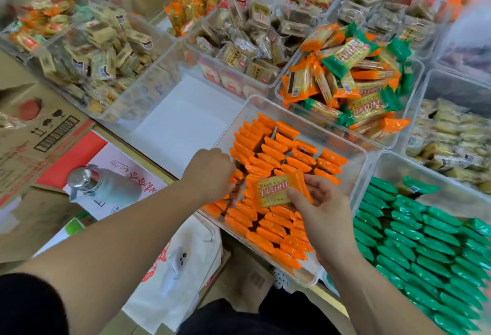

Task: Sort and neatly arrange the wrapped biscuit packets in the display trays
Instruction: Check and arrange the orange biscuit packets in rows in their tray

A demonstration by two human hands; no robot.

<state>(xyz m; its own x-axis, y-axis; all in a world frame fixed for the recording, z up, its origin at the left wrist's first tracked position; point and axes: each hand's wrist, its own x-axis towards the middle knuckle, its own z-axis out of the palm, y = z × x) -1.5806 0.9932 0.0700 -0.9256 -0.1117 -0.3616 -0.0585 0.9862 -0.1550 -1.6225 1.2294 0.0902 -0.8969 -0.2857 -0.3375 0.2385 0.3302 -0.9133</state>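
Note:
A clear tray [353,154] in front of me holds rows of orange biscuit packets [268,154] standing on edge. My right hand [321,209] pinches one orange packet [276,191] flat above the tray's middle. My left hand [210,172] reaches into the tray's left side with curled fingers among the packets; what its fingertips hold is hidden. To the right, another clear tray [385,164] holds rows of green packets [414,239]. Behind, a tray [414,74] holds a loose mixed pile of orange and green packets [353,82].
Several more clear trays of beige and brown wrapped snacks [106,50] fill the back. A cardboard box [34,127] and a metal-capped bottle [101,185] sit at the left. A white plastic bag [180,260] hangs below the tray's front edge.

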